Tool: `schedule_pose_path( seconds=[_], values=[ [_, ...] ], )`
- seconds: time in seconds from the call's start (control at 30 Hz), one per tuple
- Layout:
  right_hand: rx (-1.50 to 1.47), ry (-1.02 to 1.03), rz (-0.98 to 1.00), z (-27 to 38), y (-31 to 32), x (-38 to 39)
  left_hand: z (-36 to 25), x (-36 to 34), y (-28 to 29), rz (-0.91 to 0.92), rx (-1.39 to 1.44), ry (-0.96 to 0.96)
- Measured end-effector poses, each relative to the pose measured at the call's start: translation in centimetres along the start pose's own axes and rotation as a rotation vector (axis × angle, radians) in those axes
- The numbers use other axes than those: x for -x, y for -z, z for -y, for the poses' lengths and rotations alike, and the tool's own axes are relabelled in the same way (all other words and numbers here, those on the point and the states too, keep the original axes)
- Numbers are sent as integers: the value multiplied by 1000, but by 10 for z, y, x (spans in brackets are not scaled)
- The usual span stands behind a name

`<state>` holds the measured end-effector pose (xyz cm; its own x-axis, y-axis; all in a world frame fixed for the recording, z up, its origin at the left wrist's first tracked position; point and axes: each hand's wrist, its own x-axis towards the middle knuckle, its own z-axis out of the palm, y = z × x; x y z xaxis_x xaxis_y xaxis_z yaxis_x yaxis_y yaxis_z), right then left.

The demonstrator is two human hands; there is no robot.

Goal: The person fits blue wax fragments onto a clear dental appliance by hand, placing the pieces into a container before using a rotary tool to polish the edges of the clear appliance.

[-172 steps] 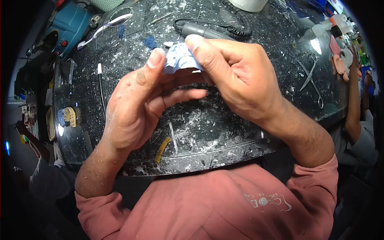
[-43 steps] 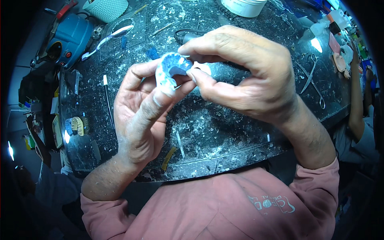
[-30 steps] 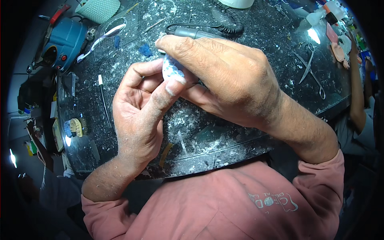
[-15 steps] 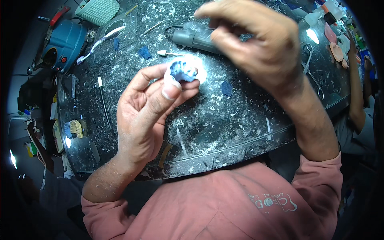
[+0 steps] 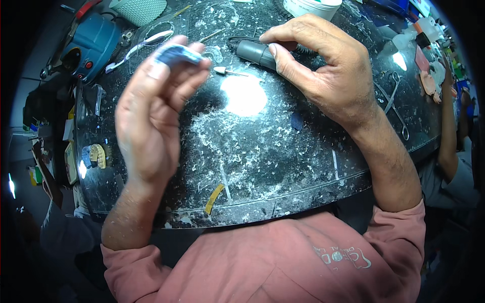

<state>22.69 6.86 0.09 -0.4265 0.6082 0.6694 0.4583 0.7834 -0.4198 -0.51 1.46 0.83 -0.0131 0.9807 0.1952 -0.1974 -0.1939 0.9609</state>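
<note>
Raised over the left part of the dark bench, my left hand (image 5: 151, 106) is closed round a small arched dental model (image 5: 177, 53), blue and white. Motion smears the hand and the model a little. My right hand (image 5: 323, 70) is above a dark grey cylindrical handpiece (image 5: 255, 53) with a cord, which lies on the bench. Its thumb and forefinger are curved and apart, close to the handpiece's right end, and I see nothing held between them. A white pointed bur on a metal shank (image 5: 221, 70) lies just nearer than the handpiece.
White dust and scraps cover the bench (image 5: 262, 166). Scissor-like forceps (image 5: 391, 101) and pink pieces (image 5: 428, 81) lie to the right. A yellow dental cast (image 5: 98, 156), a toothbrush (image 5: 136, 50) and a blue machine (image 5: 93, 45) are at left. A white tub (image 5: 313, 9) stands at the back.
My left hand has moved away to the left and up with the dental model, tipping it. My right hand has lowered towards the handpiece. The view has shifted slightly.
</note>
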Motion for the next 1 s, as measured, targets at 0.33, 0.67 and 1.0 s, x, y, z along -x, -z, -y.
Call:
schedule_pose_path(
  seconds=[0.33, 0.67, 1.0],
  values=[
    [79, 103, 108, 0, -12, -15, -25, -19, 50, -66, 217, 96],
    [119, 266, 388, -3, -63, -55, 0, 4, 30, -17, 334, 256],
    [-1064, -622, 221, 22, -23, -25, -1, 26, 12, 104, 288, 364]
  ],
)
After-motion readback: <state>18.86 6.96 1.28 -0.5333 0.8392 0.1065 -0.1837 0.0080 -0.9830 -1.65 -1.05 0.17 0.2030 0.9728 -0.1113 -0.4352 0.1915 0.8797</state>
